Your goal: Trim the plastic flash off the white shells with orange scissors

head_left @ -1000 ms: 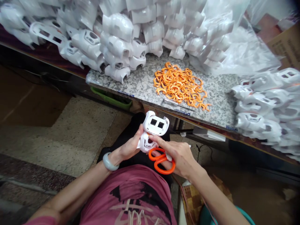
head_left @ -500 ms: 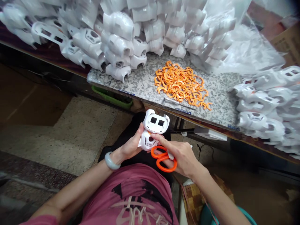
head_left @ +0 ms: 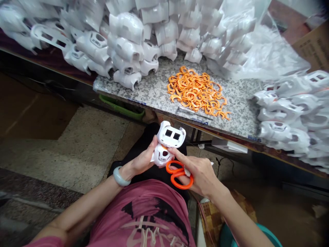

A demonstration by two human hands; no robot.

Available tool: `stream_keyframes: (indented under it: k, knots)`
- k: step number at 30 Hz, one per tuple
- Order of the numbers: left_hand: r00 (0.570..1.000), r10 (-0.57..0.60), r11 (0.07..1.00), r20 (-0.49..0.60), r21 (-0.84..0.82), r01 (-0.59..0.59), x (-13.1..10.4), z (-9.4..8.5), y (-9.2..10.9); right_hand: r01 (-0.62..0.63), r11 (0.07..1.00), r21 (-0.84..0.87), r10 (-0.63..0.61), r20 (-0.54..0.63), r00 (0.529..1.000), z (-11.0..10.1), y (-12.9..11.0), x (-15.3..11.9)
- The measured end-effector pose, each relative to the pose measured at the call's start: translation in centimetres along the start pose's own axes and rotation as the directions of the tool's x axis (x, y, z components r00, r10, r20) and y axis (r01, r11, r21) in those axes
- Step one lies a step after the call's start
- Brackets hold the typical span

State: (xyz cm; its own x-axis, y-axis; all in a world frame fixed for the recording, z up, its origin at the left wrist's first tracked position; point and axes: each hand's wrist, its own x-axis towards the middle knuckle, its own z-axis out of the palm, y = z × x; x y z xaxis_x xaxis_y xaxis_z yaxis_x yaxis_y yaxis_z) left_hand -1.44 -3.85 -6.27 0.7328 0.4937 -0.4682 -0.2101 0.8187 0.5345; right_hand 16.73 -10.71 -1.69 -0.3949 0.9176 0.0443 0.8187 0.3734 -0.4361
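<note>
My left hand [head_left: 144, 156] grips a white plastic shell [head_left: 171, 136] by its left side. The shell has two square holes in its upper part and an oval opening lower down, with a bit of orange showing between the two parts. My right hand [head_left: 199, 171] is closed around orange-handled scissors [head_left: 182, 179], their loops pointing left and their blades mostly hidden by the hand. Its index finger is stretched out and touches the shell near the orange bit. Both hands are above my lap, in front of the table edge.
A loose heap of orange plastic rings [head_left: 196, 91] lies on the speckled tabletop [head_left: 241, 103]. Stacked white shells [head_left: 125, 48] line the back and left, with more shells [head_left: 285, 116] at the right. A green bin [head_left: 120, 108] is under the table; a teal tub [head_left: 267, 235] stands at lower right.
My right index finger has shifted very slightly right along the shell. The table has drifted a little left in view; both hands keep their holds.
</note>
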Motion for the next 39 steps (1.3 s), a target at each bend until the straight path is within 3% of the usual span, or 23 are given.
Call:
stream_keyframes:
  k: [11, 14, 16, 17, 19, 20, 22, 24, 28, 39]
  knots:
    - [0.998, 0.063, 0.996, -0.01, 0.065, -0.063, 0.0, 0.1, -0.2, -0.053, 0.997, 0.058, 0.048, 0.085, 0.995, 0.0, -0.6, 0.4]
    - [0.997, 0.072, 0.996, -0.019, 0.049, -0.071, 0.1, -0.1, -0.5, -0.097, 0.956, 0.275, 0.074, 0.095, 0.993, -0.7, -0.7, 0.4]
    - [0.997, 0.07, 0.996, -0.01, 0.048, -0.07, 0.1, -0.1, -0.8, -0.155, 0.824, 0.544, 0.183, 0.002, 0.983, -1.6, -0.8, 0.5]
    - [0.998, 0.068, 0.996, 0.0, 0.05, -0.068, 0.1, 0.0, -1.0, -0.15, 0.706, 0.692, 0.272, -0.07, 0.96, -2.1, -0.9, 0.6]
    - [0.998, 0.061, 0.997, 0.021, 0.049, -0.062, 0.1, 0.4, -1.2, -0.023, 0.404, 0.914, 0.466, -0.184, 0.866, -3.1, -1.2, 1.2]
    - [0.998, 0.057, 0.997, 0.031, 0.043, -0.058, 0.1, 0.7, -1.2, 0.079, 0.258, 0.963, 0.535, -0.21, 0.818, -3.5, -1.4, 1.6]
    - [0.998, 0.059, 0.998, 0.038, 0.028, -0.06, 0.1, 1.3, -1.3, 0.248, 0.042, 0.968, 0.593, -0.224, 0.774, -4.1, -1.9, 2.7]
    - [0.997, 0.064, 0.998, 0.042, 0.025, -0.065, 0.0, 1.8, -1.3, 0.325, -0.046, 0.944, 0.596, -0.236, 0.768, -4.1, -2.4, 3.8]
    - [0.998, 0.055, 0.995, 0.039, 0.081, -0.058, 0.0, 2.0, -1.5, 0.404, -0.07, 0.912, 0.544, -0.304, 0.782, -3.4, -3.2, 5.0]
    - [0.999, 0.021, 0.99, 0.048, 0.142, -0.027, 0.2, 1.7, -1.5, 0.369, -0.007, 0.929, 0.524, -0.311, 0.793, -2.6, -3.2, 5.3]
